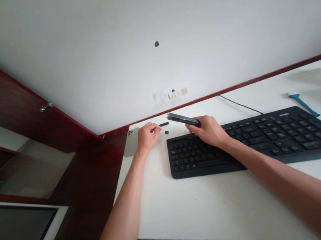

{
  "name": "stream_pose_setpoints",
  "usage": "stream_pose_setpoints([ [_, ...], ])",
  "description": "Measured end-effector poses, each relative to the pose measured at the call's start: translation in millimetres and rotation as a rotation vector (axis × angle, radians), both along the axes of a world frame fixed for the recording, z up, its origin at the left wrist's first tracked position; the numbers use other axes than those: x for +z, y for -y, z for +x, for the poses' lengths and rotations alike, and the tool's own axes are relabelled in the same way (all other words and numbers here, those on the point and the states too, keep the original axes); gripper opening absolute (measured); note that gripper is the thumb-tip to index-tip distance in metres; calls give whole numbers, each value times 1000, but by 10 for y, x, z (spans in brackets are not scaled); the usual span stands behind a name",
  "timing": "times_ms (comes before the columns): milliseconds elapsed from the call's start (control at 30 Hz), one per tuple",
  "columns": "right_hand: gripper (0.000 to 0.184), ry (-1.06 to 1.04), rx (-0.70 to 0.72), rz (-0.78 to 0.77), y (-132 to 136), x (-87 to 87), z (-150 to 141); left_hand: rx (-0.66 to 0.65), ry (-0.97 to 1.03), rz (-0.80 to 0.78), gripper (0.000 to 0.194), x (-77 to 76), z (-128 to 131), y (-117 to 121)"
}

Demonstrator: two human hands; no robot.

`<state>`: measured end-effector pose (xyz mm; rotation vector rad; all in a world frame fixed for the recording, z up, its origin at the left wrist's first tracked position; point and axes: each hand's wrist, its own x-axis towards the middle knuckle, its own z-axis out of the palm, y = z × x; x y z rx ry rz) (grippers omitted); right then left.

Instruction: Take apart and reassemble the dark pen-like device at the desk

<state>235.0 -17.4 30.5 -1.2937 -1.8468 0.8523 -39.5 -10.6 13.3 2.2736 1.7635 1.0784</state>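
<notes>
My right hand (pixel 208 128) is wrapped round a long, slim black-and-grey tool (pixel 182 119), whose exact kind I cannot make out. Its pale far end points up and left, above the table beyond the keyboard. Under my right hand and forearm lies a black keyboard (pixel 205 164). My left hand (pixel 148 136) is closed, thumb and fingers together; anything between them is too small to see. Just right of its fingertips is a short row of small black pieces (pixel 164 124). A single small black piece, like a keycap (pixel 167 132), lies nearer the keyboard.
A grey phone (pixel 130 144) lies face down by the white table's (pixel 169 205) left edge, partly behind my left hand. Right of the keyboard's cable (pixel 240 104) lies a blue-handled brush (pixel 304 104). Behind are a wall with sockets (pixel 184 91) and a dark red door (pixel 2 86).
</notes>
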Motion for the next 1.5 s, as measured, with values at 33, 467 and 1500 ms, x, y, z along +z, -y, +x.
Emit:
stream_pose_setpoints([
  [33, 27, 0, 1, -2, 1, 1, 0, -7, -31, -15, 26, 21, 2, 9],
  [467, 27, 2, -7, 13, -8, -11, -6, -64, -113, -133, 29, -22, 68, -4],
  [1500, 24, -7, -5, 23, -20, -13, -11, -120, 16, -204, 19, -173, 53, -57],
])
